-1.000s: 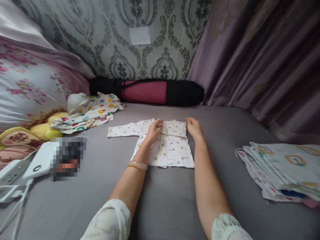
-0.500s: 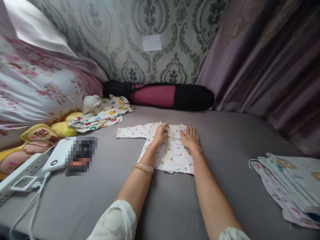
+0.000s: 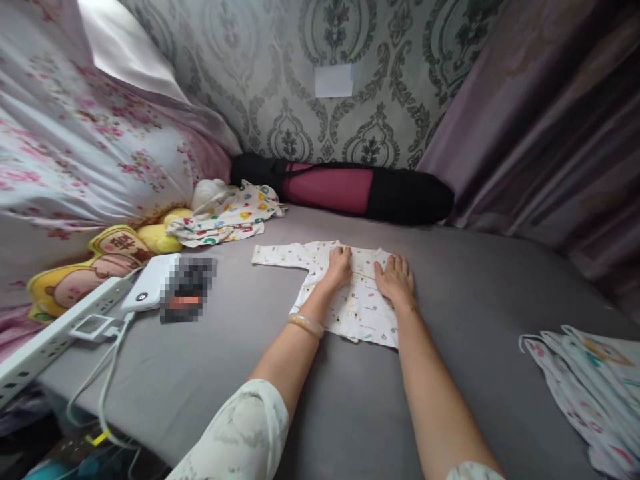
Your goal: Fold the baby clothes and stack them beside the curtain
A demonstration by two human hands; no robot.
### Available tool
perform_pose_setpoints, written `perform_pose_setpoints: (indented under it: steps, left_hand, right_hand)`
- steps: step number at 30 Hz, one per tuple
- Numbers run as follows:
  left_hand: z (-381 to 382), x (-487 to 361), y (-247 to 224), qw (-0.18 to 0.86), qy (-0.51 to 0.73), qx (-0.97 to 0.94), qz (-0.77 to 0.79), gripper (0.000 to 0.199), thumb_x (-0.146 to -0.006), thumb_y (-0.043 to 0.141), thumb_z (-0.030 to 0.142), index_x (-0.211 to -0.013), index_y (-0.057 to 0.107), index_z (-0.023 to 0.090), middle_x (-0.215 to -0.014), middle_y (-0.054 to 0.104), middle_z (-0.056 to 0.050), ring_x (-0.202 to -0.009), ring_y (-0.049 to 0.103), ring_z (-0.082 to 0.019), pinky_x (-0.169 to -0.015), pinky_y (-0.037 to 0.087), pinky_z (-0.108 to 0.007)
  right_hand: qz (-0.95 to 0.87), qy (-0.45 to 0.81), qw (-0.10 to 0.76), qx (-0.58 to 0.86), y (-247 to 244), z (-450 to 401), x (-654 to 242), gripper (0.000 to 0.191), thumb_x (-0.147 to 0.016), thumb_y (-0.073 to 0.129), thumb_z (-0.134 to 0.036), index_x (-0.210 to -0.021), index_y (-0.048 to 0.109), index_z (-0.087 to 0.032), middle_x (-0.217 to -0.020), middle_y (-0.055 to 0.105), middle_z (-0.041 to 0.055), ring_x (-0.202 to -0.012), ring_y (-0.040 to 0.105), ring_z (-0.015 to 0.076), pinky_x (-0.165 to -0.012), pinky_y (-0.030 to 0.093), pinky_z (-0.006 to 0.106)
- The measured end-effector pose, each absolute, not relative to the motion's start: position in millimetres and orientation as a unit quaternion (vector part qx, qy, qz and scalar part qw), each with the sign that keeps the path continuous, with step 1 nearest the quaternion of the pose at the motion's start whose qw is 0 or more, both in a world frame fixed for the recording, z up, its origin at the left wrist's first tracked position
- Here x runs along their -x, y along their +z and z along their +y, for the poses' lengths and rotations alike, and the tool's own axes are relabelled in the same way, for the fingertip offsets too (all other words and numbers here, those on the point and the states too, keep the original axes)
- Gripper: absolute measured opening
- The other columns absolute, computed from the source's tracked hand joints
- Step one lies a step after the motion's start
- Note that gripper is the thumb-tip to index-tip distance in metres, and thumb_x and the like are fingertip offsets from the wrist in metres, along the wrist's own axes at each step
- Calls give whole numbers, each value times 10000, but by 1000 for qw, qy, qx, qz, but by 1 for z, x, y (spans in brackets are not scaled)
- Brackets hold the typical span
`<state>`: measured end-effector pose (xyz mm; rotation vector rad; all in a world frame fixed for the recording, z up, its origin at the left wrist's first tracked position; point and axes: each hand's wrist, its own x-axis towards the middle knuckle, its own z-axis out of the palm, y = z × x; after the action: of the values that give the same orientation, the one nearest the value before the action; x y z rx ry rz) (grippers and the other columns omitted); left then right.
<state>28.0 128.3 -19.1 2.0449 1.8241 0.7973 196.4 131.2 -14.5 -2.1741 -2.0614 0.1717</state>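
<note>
A small white baby shirt with a tiny coloured print lies spread on the grey sheet. Its left-hand sleeve stretches out to the side; the other sleeve is not visible, and my right hand covers that edge. My left hand, with a bangle at the wrist, rests on the upper chest of the shirt, its fingers curled down and closed on the cloth. On the shirt's right shoulder side my right hand lies flat, fingers stretched out.
Folded printed clothes are stacked at right. Left are a power strip, a white power bank with cables, a yellow plush and a crumpled printed garment. A long black-and-maroon bag lies against the wall.
The view has turned slightly left, so everything sits further right in the picture. My left hand's fingers have curled more on the shirt; my right hand stays flat on it.
</note>
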Motion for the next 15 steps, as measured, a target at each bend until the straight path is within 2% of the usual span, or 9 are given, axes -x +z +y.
perform_pose_setpoints:
  steps: [4, 8, 12, 15]
  left_hand:
    - [122, -33, -9, 136, 256, -682, 672, 395, -786, 465, 58, -1154, 585, 138, -1350, 462, -174, -1185, 453, -290, -1021, 356, -413]
    - [108, -28, 7, 133, 242, -678, 681, 331, -892, 479, 231, -1199, 559, 137, -1478, 331, -207, -1302, 362, -348, -1035, 337, -480]
    - [92, -8, 15, 122, 240, -670, 692, 378, -905, 468, 249, -1265, 515, 146, -1447, 377, -203, -1317, 348, -343, -1042, 326, -493]
    - [83, 16, 16, 114, 247, -637, 721, 402, -894, 478, 239, -1287, 503, 156, -1419, 411, -193, -1307, 358, -335, -1044, 322, -485]
  right_hand:
    - [-680, 70, 54, 728, -10, 134, -196, 715, -980, 197, -484, -1502, 262, 0, -1579, 220, 191, -1461, 154, 299, -1162, 162, 462]
    - [-707, 39, 63, 704, 3, 127, -177, 634, -991, 210, -426, -1508, 282, -65, -1583, 218, 175, -1468, 131, 296, -1160, 107, 522]
    - [-803, 40, 68, 591, 8, 113, -137, 591, -1006, 175, -402, -1523, 269, -133, -1610, 166, 106, -1481, 80, 249, -1176, 58, 500]
    - [-821, 65, 61, 564, 3, 108, -114, 624, -1003, 164, -424, -1528, 240, -95, -1607, 173, 104, -1481, 86, 236, -1185, 65, 475]
